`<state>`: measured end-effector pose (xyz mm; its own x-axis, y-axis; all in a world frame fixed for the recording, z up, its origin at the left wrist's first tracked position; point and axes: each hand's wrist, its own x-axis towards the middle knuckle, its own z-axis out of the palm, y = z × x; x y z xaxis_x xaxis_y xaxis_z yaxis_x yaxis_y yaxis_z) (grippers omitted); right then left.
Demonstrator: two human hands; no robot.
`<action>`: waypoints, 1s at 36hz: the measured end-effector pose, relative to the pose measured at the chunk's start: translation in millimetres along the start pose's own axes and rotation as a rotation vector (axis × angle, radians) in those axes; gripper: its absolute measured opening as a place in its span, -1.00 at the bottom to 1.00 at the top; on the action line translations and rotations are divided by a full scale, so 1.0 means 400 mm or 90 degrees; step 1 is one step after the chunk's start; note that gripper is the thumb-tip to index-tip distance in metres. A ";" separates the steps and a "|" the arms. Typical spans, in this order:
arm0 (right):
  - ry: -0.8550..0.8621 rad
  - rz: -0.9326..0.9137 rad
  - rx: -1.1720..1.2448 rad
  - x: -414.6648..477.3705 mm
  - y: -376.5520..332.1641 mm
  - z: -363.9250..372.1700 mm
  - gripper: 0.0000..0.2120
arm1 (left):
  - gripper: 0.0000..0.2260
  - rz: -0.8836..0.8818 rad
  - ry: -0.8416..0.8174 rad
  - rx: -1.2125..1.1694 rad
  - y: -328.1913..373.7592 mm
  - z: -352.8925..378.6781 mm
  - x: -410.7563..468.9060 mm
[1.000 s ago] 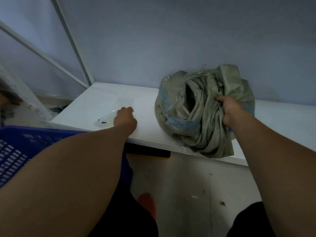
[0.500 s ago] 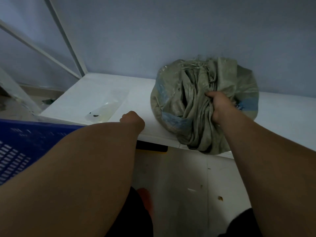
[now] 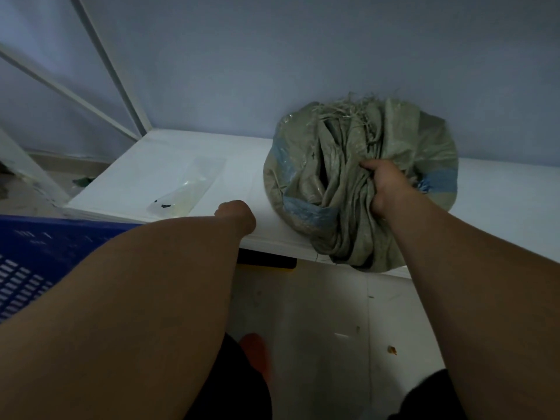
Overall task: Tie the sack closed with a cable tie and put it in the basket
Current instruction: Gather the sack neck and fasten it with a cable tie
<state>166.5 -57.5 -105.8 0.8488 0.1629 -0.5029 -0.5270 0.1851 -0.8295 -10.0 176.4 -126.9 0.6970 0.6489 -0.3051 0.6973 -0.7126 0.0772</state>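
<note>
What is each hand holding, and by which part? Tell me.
The right hand grips the sack by its bunched neck. The left hand is closed at the table edge; anything inside is hidden.

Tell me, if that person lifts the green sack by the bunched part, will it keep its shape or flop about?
Probably flop: the sack is woven cloth, creased in deep folds where the right hand bunches it. It likely sags rather than rolls, since it slumps over the table edge. The frayed strands at its mouth suggest threads may snag or shed.
</note>
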 end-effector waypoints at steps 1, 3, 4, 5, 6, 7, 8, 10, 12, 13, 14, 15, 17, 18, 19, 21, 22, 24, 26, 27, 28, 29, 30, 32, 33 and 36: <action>0.001 -0.001 -0.001 0.003 0.001 0.000 -0.30 | -0.79 -0.001 -0.001 0.005 0.000 0.000 -0.001; 0.001 -0.001 -0.004 -0.001 0.002 0.002 -0.29 | -0.78 -0.004 -0.001 0.010 0.001 0.003 0.001; 0.004 0.000 -0.004 0.000 0.002 0.002 -0.30 | -0.77 -0.005 -0.001 0.012 0.000 0.004 0.002; 0.003 0.000 0.001 0.005 0.003 0.002 -0.30 | -0.77 -0.007 -0.001 0.015 0.000 0.004 0.003; 0.002 -0.001 0.002 0.006 0.003 0.003 -0.30 | -0.77 -0.008 0.000 0.018 -0.001 0.004 0.004; 0.005 0.000 -0.001 0.007 0.003 0.004 -0.30 | -0.77 -0.009 0.001 0.022 -0.001 0.004 0.004; 0.008 -0.001 -0.002 0.003 0.003 0.006 -0.30 | -0.77 -0.009 0.001 0.026 0.000 0.004 0.005; 0.010 -0.007 -0.008 -0.009 0.002 0.010 -0.33 | -0.76 -0.012 0.002 0.034 0.002 0.006 0.009; 0.007 -0.009 -0.008 -0.021 -0.001 0.015 -0.39 | -0.74 -0.017 0.003 0.041 0.005 0.008 0.013; 0.005 -0.008 -0.006 -0.022 -0.001 0.016 -0.41 | -0.73 -0.017 0.004 0.044 0.006 0.010 0.014; 0.005 -0.007 -0.004 -0.022 -0.001 0.016 -0.41 | -0.71 -0.018 0.005 0.045 0.006 0.012 0.016; 0.006 -0.005 -0.002 -0.020 0.000 0.017 -0.40 | -0.69 -0.017 0.004 0.047 0.006 0.013 0.018; 0.008 -0.001 -0.007 -0.015 0.000 0.018 -0.37 | -0.66 -0.015 0.002 0.052 0.005 0.015 0.021; 0.006 0.001 -0.010 -0.015 0.000 0.018 -0.37 | -0.65 -0.015 0.001 0.055 0.005 0.016 0.023; 0.003 0.003 -0.011 -0.018 0.000 0.020 -0.38 | -0.64 -0.015 0.000 0.059 0.004 0.016 0.024; 0.000 0.001 -0.011 -0.022 0.000 0.022 -0.40 | -0.62 -0.010 0.000 0.069 0.005 0.018 0.026; 0.000 -0.001 -0.012 -0.023 0.001 0.022 -0.41 | -0.62 -0.007 -0.002 0.073 0.006 0.018 0.027; -0.001 -0.004 -0.012 -0.023 0.001 0.021 -0.42 | -0.64 0.001 -0.010 0.079 0.007 0.014 0.028; -0.005 -0.005 -0.017 -0.029 0.001 0.022 -0.44 | -0.68 0.017 -0.024 0.078 0.005 0.010 0.030; -0.007 -0.005 -0.019 -0.032 0.001 0.023 -0.46 | -0.69 0.026 -0.029 0.079 0.003 0.008 0.030; -0.009 -0.005 -0.017 -0.034 0.001 0.024 -0.48 | -0.70 0.031 -0.032 0.080 0.002 0.006 0.030; -0.011 -0.004 -0.014 -0.034 0.001 0.025 -0.49 | -0.70 0.035 -0.034 0.083 0.001 0.005 0.030; -0.010 -0.003 -0.012 -0.032 0.001 0.025 -0.47 | -0.70 0.037 -0.037 0.086 0.002 0.005 0.031; -0.007 -0.002 -0.010 -0.024 0.003 0.024 -0.43 | -0.70 0.040 -0.046 0.094 0.003 0.005 0.032; -0.008 -0.002 -0.009 -0.021 0.004 0.023 -0.42 | -0.70 0.042 -0.049 0.098 0.004 0.004 0.032; -0.009 -0.002 -0.012 -0.022 0.004 0.023 -0.41 | -0.72 0.053 -0.056 0.111 0.005 0.001 0.032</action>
<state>157.7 -49.7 -100.6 0.8496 0.1754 -0.4973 -0.5236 0.1675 -0.8354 0.4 183.3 -131.0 0.7283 0.5660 -0.3864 0.5932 -0.8029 -0.0581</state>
